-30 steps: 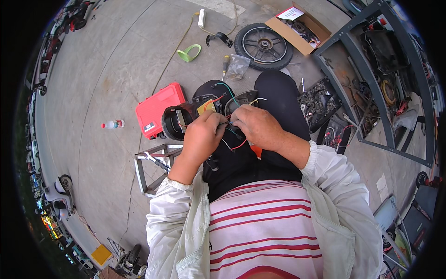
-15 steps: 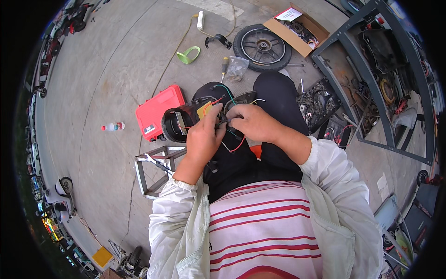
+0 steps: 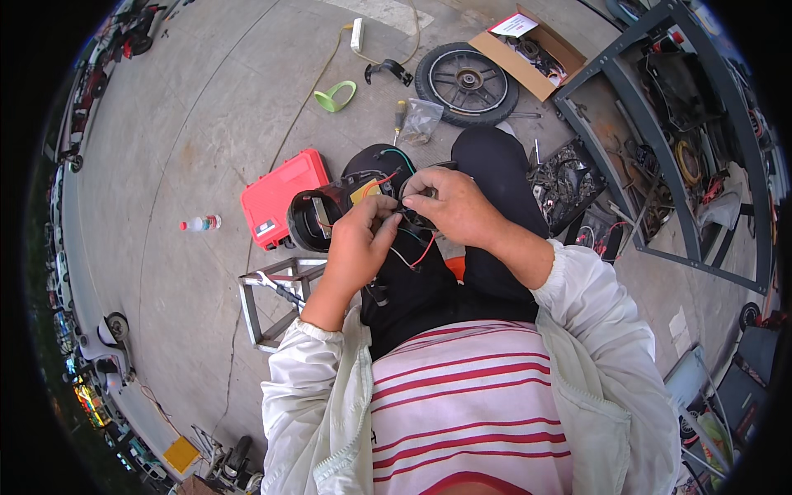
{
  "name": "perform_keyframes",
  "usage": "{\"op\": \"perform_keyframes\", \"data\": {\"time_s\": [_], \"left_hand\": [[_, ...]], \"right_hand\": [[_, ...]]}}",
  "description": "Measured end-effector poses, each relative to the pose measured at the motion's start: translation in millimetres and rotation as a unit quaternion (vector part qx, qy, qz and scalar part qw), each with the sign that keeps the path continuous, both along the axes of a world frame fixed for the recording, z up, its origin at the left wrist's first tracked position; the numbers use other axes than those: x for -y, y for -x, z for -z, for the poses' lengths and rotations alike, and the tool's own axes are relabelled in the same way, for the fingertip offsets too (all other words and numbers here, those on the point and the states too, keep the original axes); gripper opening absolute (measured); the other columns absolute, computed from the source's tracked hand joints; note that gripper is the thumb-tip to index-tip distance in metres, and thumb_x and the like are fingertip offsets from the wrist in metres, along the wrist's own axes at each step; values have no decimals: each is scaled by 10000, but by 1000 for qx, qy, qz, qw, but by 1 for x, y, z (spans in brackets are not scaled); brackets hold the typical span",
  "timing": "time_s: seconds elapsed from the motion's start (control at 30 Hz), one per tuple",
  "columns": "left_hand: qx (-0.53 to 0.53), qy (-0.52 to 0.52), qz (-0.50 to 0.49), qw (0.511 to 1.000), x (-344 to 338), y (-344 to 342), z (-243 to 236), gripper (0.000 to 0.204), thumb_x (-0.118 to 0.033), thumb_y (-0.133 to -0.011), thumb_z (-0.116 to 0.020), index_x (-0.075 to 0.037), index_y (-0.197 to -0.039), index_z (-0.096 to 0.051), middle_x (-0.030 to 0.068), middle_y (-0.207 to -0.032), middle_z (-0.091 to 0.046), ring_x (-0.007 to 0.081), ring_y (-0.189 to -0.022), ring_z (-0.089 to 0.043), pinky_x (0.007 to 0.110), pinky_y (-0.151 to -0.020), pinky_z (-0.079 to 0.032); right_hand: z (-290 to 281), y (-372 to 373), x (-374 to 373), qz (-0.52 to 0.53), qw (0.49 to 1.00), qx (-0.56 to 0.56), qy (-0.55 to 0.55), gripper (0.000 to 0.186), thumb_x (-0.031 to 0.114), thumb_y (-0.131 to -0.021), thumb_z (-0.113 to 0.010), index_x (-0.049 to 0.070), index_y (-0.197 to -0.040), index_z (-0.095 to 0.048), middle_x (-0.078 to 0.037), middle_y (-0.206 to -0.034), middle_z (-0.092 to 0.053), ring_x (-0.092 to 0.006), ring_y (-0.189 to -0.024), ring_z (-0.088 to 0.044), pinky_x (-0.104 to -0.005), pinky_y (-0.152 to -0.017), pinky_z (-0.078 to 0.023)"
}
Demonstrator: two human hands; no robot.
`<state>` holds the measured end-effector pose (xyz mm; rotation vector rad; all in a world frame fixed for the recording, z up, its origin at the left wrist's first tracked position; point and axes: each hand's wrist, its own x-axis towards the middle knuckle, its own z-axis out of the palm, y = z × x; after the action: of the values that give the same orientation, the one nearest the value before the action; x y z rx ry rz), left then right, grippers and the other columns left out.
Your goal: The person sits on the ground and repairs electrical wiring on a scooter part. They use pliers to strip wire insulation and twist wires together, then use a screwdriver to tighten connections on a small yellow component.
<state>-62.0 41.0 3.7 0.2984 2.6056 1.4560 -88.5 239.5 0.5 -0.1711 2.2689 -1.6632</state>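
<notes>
While left hand [image 3: 359, 235] and right hand [image 3: 455, 205] curled close by red wire [image 3: 427, 250], right of red case [image 3: 285, 196], grip was unclear; light pinch seemed wise.

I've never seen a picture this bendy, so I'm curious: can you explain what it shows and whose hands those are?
There's no robot here, just a person's bare left hand and right hand. A wide fisheye camera on the person's head looks down, so straight edges bend near the rim.

The hands meet above the lap, fingertips close together. Thin red and white wires show just below them. The fingers hide exactly what is held. A black, round, hollow housing sits beside the left hand.

On the grey concrete floor are a red plastic case, a black spoked wheel, a green plastic ring and a clear, red-capped bottle.
</notes>
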Motion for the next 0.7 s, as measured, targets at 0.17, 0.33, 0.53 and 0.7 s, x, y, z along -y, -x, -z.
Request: {"op": "perform_keyframes", "data": {"time_s": [0.17,0.33,0.53,0.7], "left_hand": [[61,7,12,998,1,7,-8,114,-67,-895,-704,23,-945,-656,152,-797,-651,258,-675,-626,352,-656,-505],[5,33,22,999,-3,8,-6,110,-79,-900,-684,25,-934,-664,197,-826,-658,356,-741,-645,390,-686,-511],[91,-11,28,995,4,10,1,119,-75,-920,-664,36,-962,-664,140,-789,-642,226,-692,-604,343,-664,-492],[150,-80,31,985,9,13,1,142,-90,-932,-683,43,-978,-663,39,-758,-608,88,-703,-518,278,-631,-449]], "right_hand": [[3,-1,-3,-11,998,-63,5,165,149,-866,-704,6,-949,-692,-152,-908,-655,-287,-849,-651,-393,-780,-506],[2,-6,-8,-33,995,-88,17,132,111,-870,-702,7,-951,-688,-111,-931,-610,-230,-836,-622,-350,-771,-491],[-1,-17,-8,-52,971,-221,-72,110,126,-840,-728,75,-936,-710,-66,-936,-608,-254,-802,-654,-363,-691,-517],[2,-25,-10,-69,912,-355,-192,116,148,-820,-740,142,-935,-720,-27,-974,-617,-230,-805,-673,-355,-648,-541]]}}
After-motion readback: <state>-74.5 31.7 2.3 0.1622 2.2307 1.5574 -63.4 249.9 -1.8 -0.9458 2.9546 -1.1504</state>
